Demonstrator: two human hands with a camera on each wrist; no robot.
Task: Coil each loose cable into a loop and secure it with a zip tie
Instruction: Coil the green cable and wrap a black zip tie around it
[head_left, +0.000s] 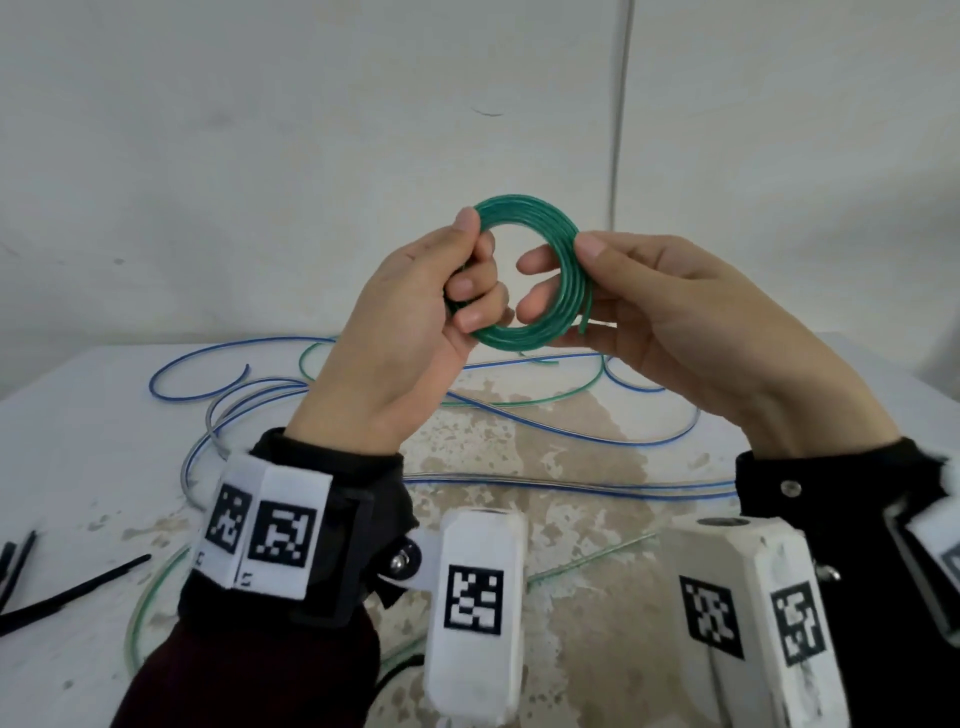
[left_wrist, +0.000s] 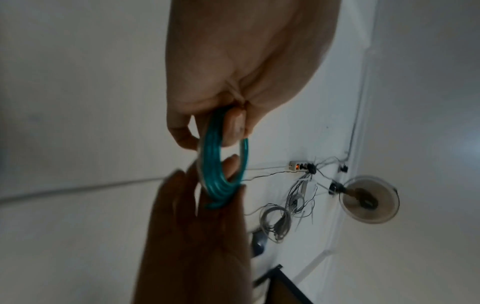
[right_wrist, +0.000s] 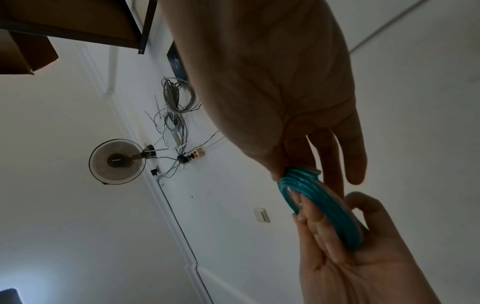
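A green cable wound into a small round coil (head_left: 524, 213) is held up in the air above the table. My left hand (head_left: 467, 260) grips its left side, thumb on top and fingers curled through the ring. My right hand (head_left: 566, 265) pinches the right side between thumb and fingers, beside the short free cable end (head_left: 586, 317). In the left wrist view the coil (left_wrist: 215, 170) shows edge-on between both hands. The right wrist view shows the coil (right_wrist: 324, 205) edge-on too. Black zip ties (head_left: 72, 592) lie on the table at the far left.
Loose blue cables (head_left: 208, 364) and a thinner green cable (head_left: 519, 400) sprawl over the white, worn table (head_left: 78, 426) under my hands. A white wall stands behind the table. The wrist views show a fan (right_wrist: 116, 161) and a power strip (right_wrist: 197, 154) on a wall.
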